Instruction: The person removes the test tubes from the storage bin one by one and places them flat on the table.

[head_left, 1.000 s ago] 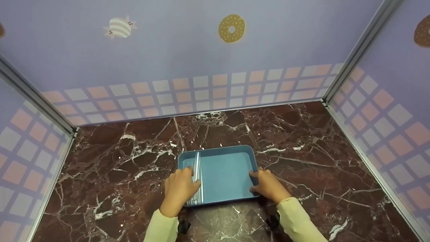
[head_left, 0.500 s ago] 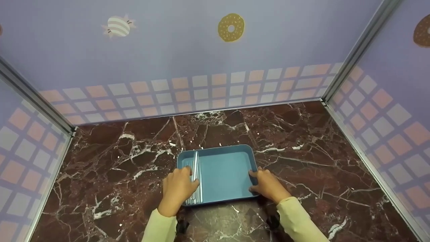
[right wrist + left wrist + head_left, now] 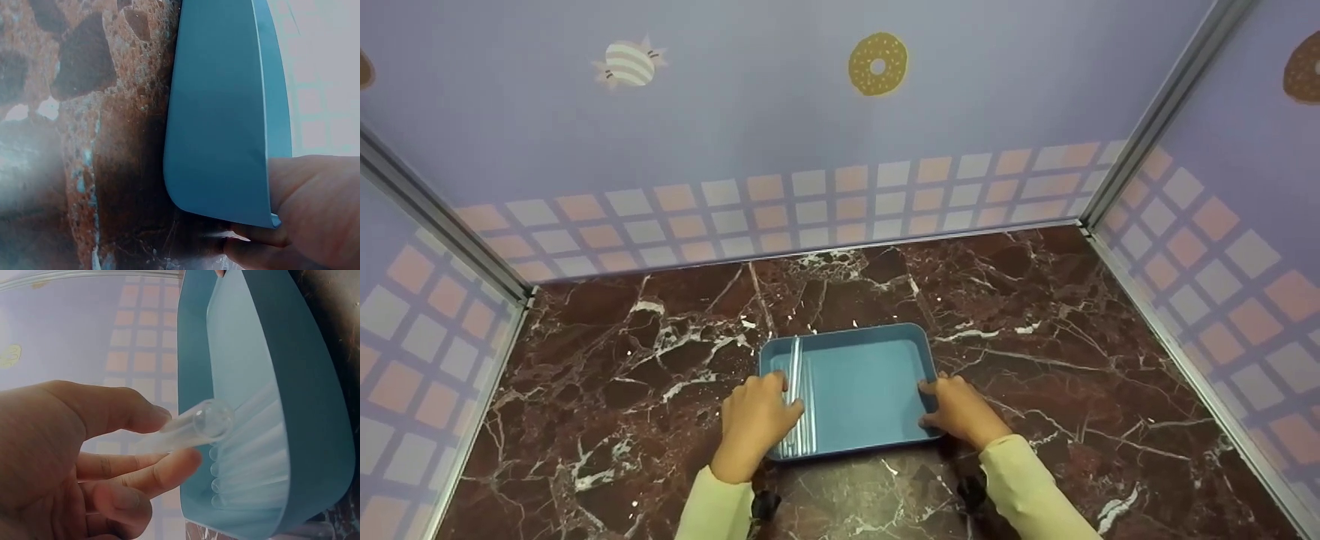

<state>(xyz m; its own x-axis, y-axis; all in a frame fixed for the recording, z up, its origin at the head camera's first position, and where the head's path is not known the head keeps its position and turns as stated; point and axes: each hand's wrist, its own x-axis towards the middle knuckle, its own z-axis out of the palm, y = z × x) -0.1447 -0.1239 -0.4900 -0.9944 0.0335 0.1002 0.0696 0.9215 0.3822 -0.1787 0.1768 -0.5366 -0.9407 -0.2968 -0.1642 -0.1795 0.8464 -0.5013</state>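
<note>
A blue rectangular tray [image 3: 870, 386] lies on the marble-patterned surface. Over its left end my left hand [image 3: 756, 420] pinches a clear test tube [image 3: 194, 426] between thumb and fingers. The tube's rounded end points toward the camera in the left wrist view, raised above the others. More clear test tubes [image 3: 253, 475], several of them, lie side by side inside the tray at that end. My right hand [image 3: 966, 411] grips the tray's right wall, thumb over the rim and other fingers outside, as the right wrist view shows.
A lilac wall [image 3: 750, 112] with candy and donut prints and pink-and-white checks stands behind, with metal-edged side panels [image 3: 1155, 90] left and right. The dark red marbled surface [image 3: 1035, 322] runs around the tray.
My left hand has shifted slightly left with the pinched test tube, widening the gap to the tubes lying beside it. The right hand keeps its grip on the tray.
</note>
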